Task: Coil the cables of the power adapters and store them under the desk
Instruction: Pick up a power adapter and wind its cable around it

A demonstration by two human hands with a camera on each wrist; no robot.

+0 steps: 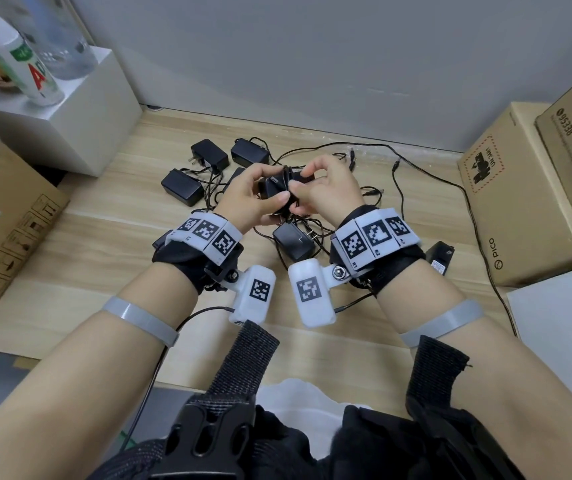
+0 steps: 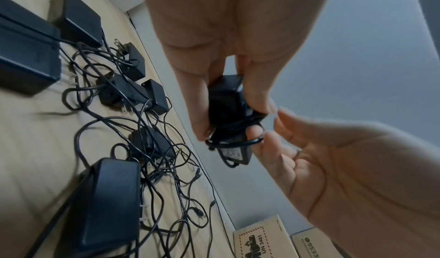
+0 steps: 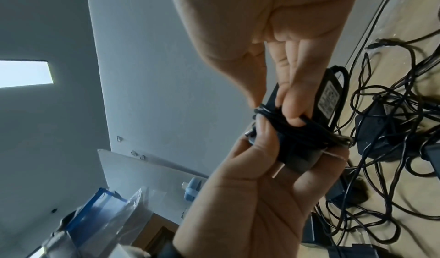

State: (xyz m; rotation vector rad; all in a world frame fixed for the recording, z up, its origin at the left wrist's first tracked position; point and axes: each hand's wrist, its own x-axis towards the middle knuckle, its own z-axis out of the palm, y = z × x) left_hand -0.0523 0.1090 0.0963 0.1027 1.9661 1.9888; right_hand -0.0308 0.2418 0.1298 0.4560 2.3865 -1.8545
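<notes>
Both hands meet over the wooden surface [image 1: 104, 244], holding one black power adapter [image 1: 274, 188] that has its thin black cable [image 3: 309, 130] wound round its middle. My left hand [image 1: 277, 200] grips the adapter body [image 2: 226, 100] from below, thumb on one side and fingers on the other. My right hand [image 1: 298, 187] pinches the wound cable turns between thumb and fingertips [image 3: 295, 117]. The adapter's label [image 3: 329, 96] faces the right wrist camera. The cable's plug end is hidden among the fingers.
Several loose black adapters [image 1: 209, 155] [image 1: 182, 187] [image 1: 293, 240] lie below in a tangle of cables [image 1: 374, 202]. Cardboard boxes stand at the right [image 1: 513, 202] and left [image 1: 4, 230]. A white box [image 1: 80, 109] with bottles is back left, against the grey wall.
</notes>
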